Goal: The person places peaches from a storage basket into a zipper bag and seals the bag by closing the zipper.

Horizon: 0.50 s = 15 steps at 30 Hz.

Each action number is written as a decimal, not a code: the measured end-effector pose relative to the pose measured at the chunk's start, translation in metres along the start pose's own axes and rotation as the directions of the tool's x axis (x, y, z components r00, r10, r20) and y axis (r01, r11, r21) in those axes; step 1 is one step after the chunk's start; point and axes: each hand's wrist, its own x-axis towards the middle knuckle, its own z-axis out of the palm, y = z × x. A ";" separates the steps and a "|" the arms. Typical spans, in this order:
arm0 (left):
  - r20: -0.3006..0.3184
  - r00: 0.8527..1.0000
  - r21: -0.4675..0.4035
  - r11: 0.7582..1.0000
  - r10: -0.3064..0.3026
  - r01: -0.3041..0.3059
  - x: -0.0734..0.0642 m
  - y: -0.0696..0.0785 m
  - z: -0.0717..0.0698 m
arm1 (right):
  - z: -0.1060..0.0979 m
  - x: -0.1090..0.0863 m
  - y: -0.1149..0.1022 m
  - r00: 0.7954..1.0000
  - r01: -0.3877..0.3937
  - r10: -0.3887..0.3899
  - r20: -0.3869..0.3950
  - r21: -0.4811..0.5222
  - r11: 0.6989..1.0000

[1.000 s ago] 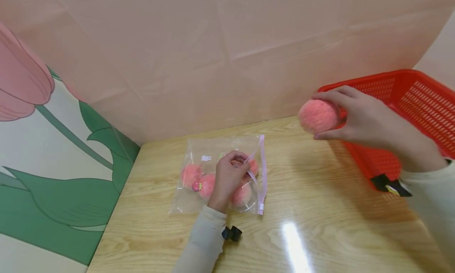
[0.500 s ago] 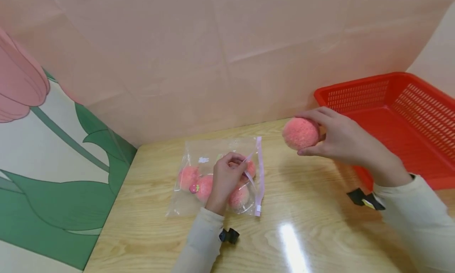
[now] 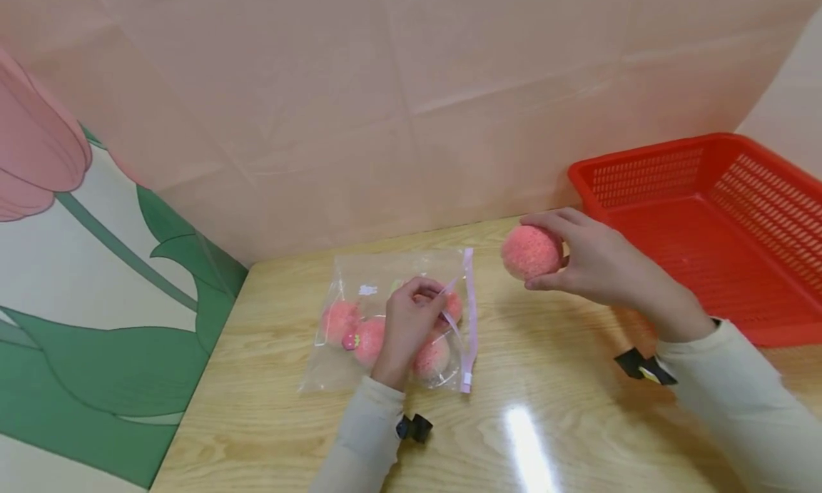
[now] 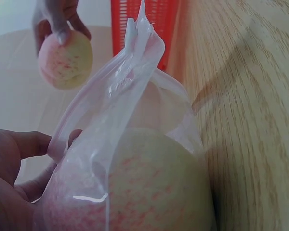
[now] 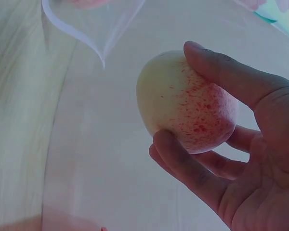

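A peach (image 3: 530,252), pink on one side and pale yellow-green on the other, is held between the thumb and fingers of my right hand (image 3: 594,265) above the table, right of the bag. My left hand (image 3: 411,322) pinches the upper edge of a clear zip bag (image 3: 359,268) at its mouth. In the left wrist view the bag's mouth (image 4: 135,62) gapes toward the right hand. Several peaches lie inside the bag, one peach (image 4: 154,187) close behind the plastic. My left hand hides part of them in the head view.
A red plastic basket (image 3: 700,229) with slotted sides stands at the right of the wooden table (image 3: 257,436). A pale pink sheet (image 3: 321,122) covers the wall behind, and a tulip-patterned panel (image 3: 115,364) rises at the left.
My right hand has carried the peach leftward and down, from beside the basket's rim toward the bag. The left hand keeps its grip on the bag edge; the head view shifted slightly.
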 end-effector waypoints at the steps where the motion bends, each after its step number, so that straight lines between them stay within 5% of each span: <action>1: -0.002 1.000 0.006 1.000 0.001 -0.001 0.000 0.000 0.000 | 0.002 0.000 0.000 1.000 0.007 -0.007 0.001 -0.003 1.000; 15: 0.000 1.000 0.013 1.000 0.005 -0.005 0.000 -0.001 0.000 | 0.043 0.009 -0.007 0.998 0.031 -0.030 0.061 -0.017 0.999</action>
